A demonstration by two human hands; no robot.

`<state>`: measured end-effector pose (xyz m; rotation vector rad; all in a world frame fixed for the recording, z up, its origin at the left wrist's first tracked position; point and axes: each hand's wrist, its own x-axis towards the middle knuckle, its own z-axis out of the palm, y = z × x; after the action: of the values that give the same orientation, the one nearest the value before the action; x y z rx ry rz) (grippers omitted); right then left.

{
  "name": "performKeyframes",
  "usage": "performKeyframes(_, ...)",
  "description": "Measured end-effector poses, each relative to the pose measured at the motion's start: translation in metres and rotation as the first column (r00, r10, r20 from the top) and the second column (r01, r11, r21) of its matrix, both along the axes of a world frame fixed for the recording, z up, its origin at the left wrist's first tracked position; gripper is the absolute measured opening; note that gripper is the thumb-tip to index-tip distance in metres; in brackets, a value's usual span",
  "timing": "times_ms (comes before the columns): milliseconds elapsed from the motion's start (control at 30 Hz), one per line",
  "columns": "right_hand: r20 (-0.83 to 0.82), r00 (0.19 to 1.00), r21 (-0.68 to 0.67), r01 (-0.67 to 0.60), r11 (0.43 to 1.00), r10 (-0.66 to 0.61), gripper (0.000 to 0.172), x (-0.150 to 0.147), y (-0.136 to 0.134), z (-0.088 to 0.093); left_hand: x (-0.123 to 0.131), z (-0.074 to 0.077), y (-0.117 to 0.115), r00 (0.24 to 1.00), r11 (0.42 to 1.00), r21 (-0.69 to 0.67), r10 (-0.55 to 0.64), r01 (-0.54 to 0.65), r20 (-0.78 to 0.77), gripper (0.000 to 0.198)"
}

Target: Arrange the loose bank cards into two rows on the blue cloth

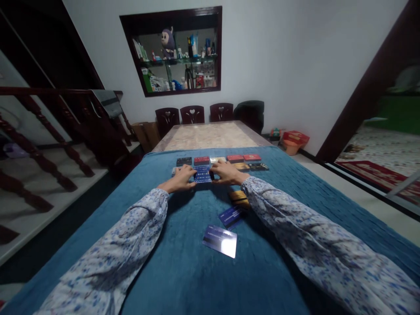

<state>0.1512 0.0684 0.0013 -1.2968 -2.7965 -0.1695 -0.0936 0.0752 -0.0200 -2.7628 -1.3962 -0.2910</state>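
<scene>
Works at a long table (206,133), pale-topped at the far end and draped on this side with a blue cloth (170,253). Beyond, set into the wall (295,57), a dark-framed niche (219,48) with a purple plush toy (168,43) at its upper level, among bottles (180,53), and more small goods below, mostly too small to make out. To the left of the chairs (192,114), a cardboard box (147,136); to the right, an orange tub (290,148) with something red (296,137) at its top. Cannot tell the contents of box or tub.

Reaches ahead, with left hand (181,178) and right hand (228,173) at opposite ends of one blue card (202,175). Grips narrowly, with fingers drawn in at its short edges; neither hand clearly nearer. Lines up its long axis crosswise, from hand to hand. Cannot tell whether lifted or resting on the cloth.

Just beyond, a row of five cards (218,159). About level with the grip, a greyish card (174,170) beside the left hand; past the right hand, a gold card (242,166) and a black card (258,166). On the near side, closer to the right arm, another gold card (238,197) by the right sleeve (282,214), then two loose blue cards (219,240).
</scene>
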Motion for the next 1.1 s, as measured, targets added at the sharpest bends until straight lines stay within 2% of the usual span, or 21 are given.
performKeyframes(300, 0.047, 0.998, -0.011, 0.04, 0.999, -0.039, 0.041, -0.008, 0.032, 0.0, 0.004, 0.008, 0.023, 0.989, 0.993, -0.054, 0.098, -0.104, -0.11, 0.044)
performKeyframes(733, 0.071, 0.993, -0.06, 0.098, 0.993, -0.093, 0.047, -0.023, 0.065, -0.008, 0.002, -0.001, 0.054, 0.969, 0.976, -0.105, 0.17, -0.191, -0.182, 0.049)
performKeyframes(1100, 0.102, 0.989, -0.098, 0.121, 0.988, -0.111, 0.05, -0.027, 0.076, -0.012, 0.008, -0.003, 0.06, 0.956, 0.964, -0.123, 0.209, -0.237, -0.204, 0.051)
